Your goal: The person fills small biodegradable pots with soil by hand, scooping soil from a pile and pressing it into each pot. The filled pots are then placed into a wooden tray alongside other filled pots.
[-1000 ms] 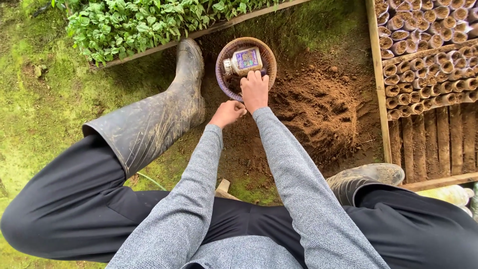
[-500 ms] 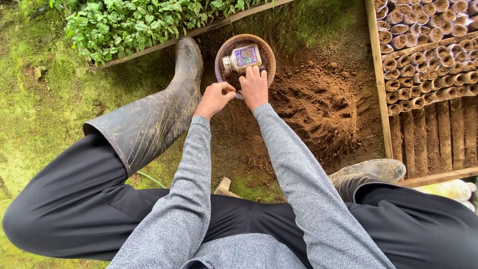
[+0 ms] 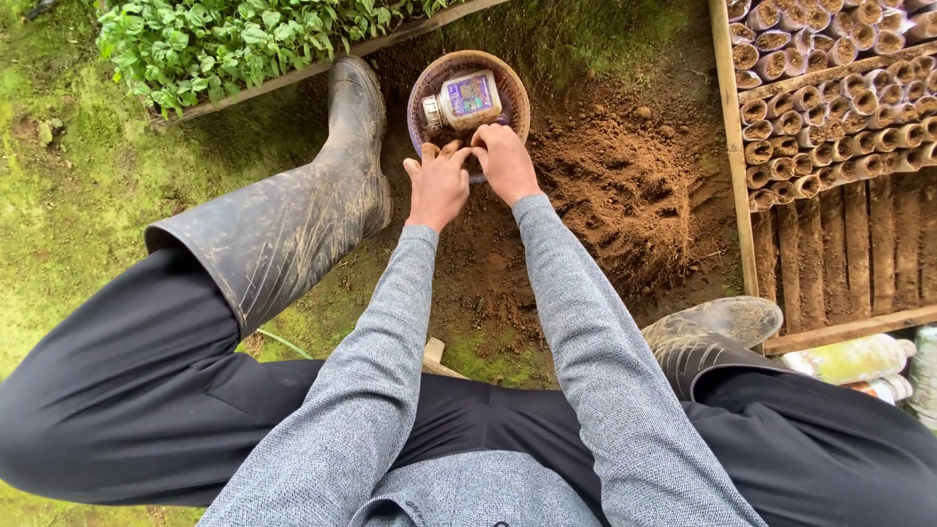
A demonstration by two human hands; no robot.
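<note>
A small round woven basket (image 3: 515,96) sits on bare soil ahead of me. Inside it lies a clear jar (image 3: 461,101) on its side, with a purple label and a pale lid. My left hand (image 3: 436,185) rests at the basket's near rim, fingers spread over the edge. My right hand (image 3: 505,161) is beside it, fingertips curled into the basket just below the jar. What the fingertips touch inside is hidden. Both sleeves are grey knit.
A mound of loose brown soil (image 3: 625,190) lies right of the basket. A wooden frame (image 3: 734,146) at right holds several rows of small soil-filled pots (image 3: 830,98). A seedling bed (image 3: 234,39) is at upper left. My rubber boots (image 3: 293,224) flank the soil; mossy ground (image 3: 68,166) spreads left.
My left hand moved up from the soil to the basket's near rim and opened its fingers. My right hand stayed at the basket. The view shifted slightly.
</note>
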